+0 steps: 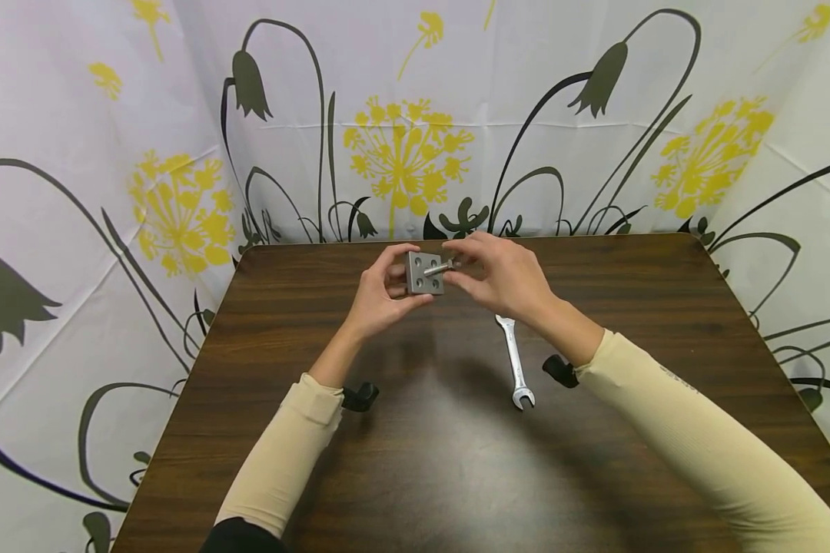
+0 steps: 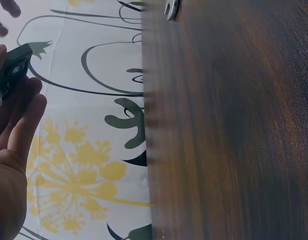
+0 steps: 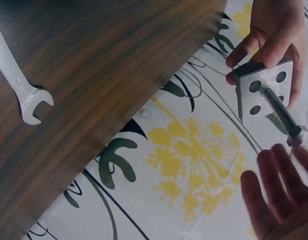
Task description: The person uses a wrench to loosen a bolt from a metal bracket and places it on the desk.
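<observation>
My left hand holds a small grey metal block by its edges, thumb on one side and fingers on the other. Round holes sit near the block's corners. From the middle of its face a hex bolt sticks out, threaded, with its head toward my right hand. The fingers of that hand are spread around the bolt head, fingertips right beside it, and the head shows between them. In the left wrist view the block is dark and partly cut off by the frame edge.
An open-ended wrench lies on the dark wood table, below the right hand. Behind the table's far edge hangs a white curtain with a flower print. Black wrist mounts show at both sleeves.
</observation>
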A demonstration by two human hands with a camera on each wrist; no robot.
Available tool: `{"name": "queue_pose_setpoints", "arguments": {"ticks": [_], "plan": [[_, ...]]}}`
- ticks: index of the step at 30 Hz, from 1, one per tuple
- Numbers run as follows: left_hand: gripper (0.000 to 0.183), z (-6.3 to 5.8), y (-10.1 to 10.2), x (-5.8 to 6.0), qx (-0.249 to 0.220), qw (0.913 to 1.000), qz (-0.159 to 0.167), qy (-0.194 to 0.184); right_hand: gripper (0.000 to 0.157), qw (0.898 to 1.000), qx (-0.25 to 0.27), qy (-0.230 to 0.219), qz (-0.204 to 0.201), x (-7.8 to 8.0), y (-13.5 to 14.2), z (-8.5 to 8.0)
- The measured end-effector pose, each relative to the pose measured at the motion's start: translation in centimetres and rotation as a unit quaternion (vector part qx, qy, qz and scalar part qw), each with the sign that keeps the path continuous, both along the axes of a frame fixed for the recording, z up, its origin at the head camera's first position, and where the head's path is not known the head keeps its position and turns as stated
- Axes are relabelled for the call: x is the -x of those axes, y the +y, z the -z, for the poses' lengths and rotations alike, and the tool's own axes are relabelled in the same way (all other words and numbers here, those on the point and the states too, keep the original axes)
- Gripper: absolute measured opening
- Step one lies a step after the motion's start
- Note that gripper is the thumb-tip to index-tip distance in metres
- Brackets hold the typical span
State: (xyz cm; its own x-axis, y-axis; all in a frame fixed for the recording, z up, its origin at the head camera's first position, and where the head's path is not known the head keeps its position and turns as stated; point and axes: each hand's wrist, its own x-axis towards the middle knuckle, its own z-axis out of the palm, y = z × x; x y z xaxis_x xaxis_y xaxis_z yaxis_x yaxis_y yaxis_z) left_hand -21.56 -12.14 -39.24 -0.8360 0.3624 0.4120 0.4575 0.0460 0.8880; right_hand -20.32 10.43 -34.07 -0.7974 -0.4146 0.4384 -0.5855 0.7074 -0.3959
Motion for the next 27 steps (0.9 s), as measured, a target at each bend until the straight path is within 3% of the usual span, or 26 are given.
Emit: {"name": "queue_pose_setpoints", "arguments": {"ticks": [3,6,10,14,17,20,25,27], "plan": [[0.069,-0.02,0.01,0.00,0.002,1.0000,0.001,0.001,0.028,1.000,0.002,-0.018,0.020,0.01,-0.08,-0.11],[0.069,-0.10,-0.02,-0.04,0.003,1.0000,0.000,-0.002,0.022,1.000,-0.001,-0.014,0.003,0.06,-0.05,-0.13],[0.069,-0.12,-0.09,-0.11,0.004,1.0000,-0.002,-0.004,0.034,1.000,0.003,0.000,-0.011,0.05,0.03,-0.07],[0.069,-0.15,-0.04,-0.10,0.005,1.0000,-0.002,-0.001,0.028,1.000,0.001,-0.019,0.018,-0.02,-0.10,-0.18],[0.069,-0.16,0.00,-0.08,0.002,1.0000,-0.003,-0.001,0.022,1.000,-0.005,-0.008,0.006,-0.03,-0.13,-0.16],[0.069,-0.17,0.00,-0.08,0.000,1.0000,-0.004,-0.001,0.031,1.000,-0.002,0.007,-0.003,-0.10,-0.09,-0.05],[0.069,-0.13,-0.03,-0.05,0.000,1.0000,-0.001,-0.003,0.027,0.999,0.003,-0.020,0.036,-0.18,-0.27,-0.11],[0.069,-0.04,-0.05,-0.04,0.001,1.0000,-0.001,-0.005,0.020,0.999,-0.001,-0.021,0.032,-0.23,-0.33,-0.11]]}}
